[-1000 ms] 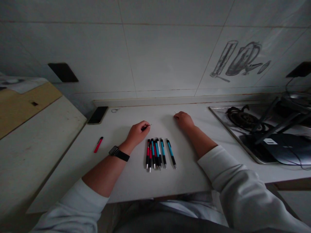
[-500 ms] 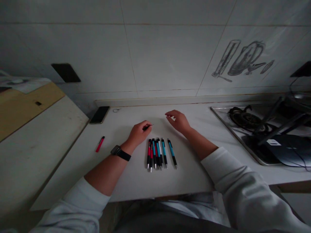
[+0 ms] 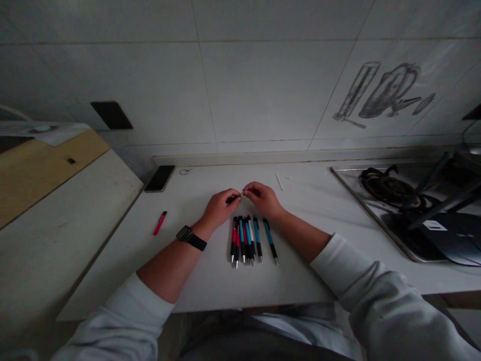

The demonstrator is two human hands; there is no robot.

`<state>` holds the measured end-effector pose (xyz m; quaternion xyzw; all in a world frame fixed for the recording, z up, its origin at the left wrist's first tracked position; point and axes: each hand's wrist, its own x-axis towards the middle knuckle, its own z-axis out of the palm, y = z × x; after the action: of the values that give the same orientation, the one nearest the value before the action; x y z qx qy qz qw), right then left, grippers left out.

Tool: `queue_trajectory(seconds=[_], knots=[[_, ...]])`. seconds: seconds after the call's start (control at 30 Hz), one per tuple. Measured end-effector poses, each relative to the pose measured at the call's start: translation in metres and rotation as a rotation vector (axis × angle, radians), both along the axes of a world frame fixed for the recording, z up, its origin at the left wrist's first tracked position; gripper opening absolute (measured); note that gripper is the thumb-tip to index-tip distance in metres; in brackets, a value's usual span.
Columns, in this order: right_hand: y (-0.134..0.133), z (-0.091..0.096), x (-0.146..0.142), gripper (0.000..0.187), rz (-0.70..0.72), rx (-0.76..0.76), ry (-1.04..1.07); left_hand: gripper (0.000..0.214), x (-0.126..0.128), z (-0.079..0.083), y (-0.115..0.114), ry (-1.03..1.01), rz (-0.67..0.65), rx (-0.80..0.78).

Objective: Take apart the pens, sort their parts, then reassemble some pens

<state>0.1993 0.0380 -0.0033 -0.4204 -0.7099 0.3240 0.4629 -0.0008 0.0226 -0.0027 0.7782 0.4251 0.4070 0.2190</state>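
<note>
My left hand (image 3: 219, 206), with a black watch on its wrist, is closed on a small dark pen part (image 3: 233, 198) just behind a row of pens. My right hand (image 3: 262, 197) has come up against it, fingers pinched at the tip of that same part; what the pinch holds is too small to name. Several pens (image 3: 248, 238) in black with red, blue or white barrels lie side by side on the white counter (image 3: 210, 281), right in front of both hands. A thin white refill (image 3: 278, 181) lies on the counter behind my right hand.
A red pen piece (image 3: 160, 223) lies alone at the left. A black phone (image 3: 160, 178) rests near the wall. A gas stove (image 3: 391, 193) with dark items on it fills the right side. A lower pale surface (image 3: 56, 225) adjoins the counter's left edge.
My right hand has left the white refill behind on the counter and moved left to meet my left hand at the dark pen part. The left hand barely moved.
</note>
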Motion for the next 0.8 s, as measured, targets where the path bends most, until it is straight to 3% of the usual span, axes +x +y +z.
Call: queue_trajectory(seconds=[0.13, 0.3, 0.4, 0.53, 0.67, 0.8], knots=[[0.019, 0.005, 0.019, 0.018, -0.128, 0.053, -0.043, 0.017, -0.003, 0.000, 0.003, 0.021, 0.055, 0.018], [0.052, 0.024, 0.053, 0.020, -0.264, 0.070, -0.383, 0.023, -0.006, -0.003, 0.007, 0.068, 0.064, 0.036], [0.073, 0.031, 0.061, 0.022, -0.235, 0.026, -0.670, 0.031, -0.006, -0.007, 0.010, 0.067, 0.065, 0.043], [0.096, 0.025, 0.058, 0.023, -0.164, -0.042, -0.980, 0.028, -0.005, -0.011, 0.010, 0.008, 0.123, -0.023], [0.107, 0.016, 0.057, 0.024, -0.132, -0.052, -1.038, 0.011, -0.004, -0.010, 0.010, -0.042, 0.175, -0.095], [0.106, 0.010, 0.060, 0.023, -0.138, 0.014, -0.978, 0.008, -0.002, -0.010, 0.012, -0.050, 0.182, -0.117]])
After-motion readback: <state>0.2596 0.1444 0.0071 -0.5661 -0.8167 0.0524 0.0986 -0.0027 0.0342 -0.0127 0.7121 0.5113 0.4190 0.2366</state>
